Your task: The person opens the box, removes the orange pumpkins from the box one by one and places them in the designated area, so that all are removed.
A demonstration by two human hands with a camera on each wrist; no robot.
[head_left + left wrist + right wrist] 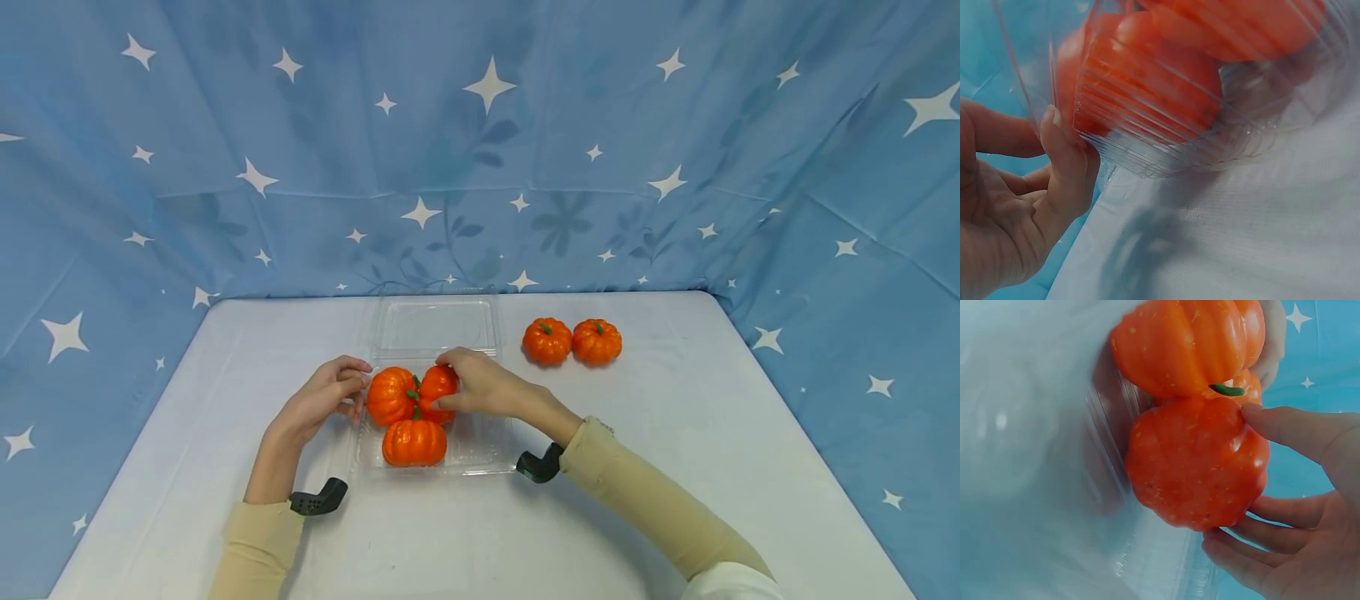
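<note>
A clear plastic clamshell box (483, 442) lies on the table with its lid (438, 325) folded back. My left hand (327, 398) pinches the box's left rim between thumb and fingers, best seen in the left wrist view. With its thumb and fingers spread round it, my right hand (491, 387) grips a small orange pumpkin (1200, 464) in the box. That pumpkin is tilted, its underside facing the right wrist camera. Beside it in the box sit another pumpkin (392, 397) at the left and one (415, 443) at the front, their green stems close together.
Two more orange pumpkins, one (547, 342) touching the other (597, 342), stand on the white table (675, 400) right of the lid. A blue curtain (480, 150) with white stars hangs behind and at the sides.
</note>
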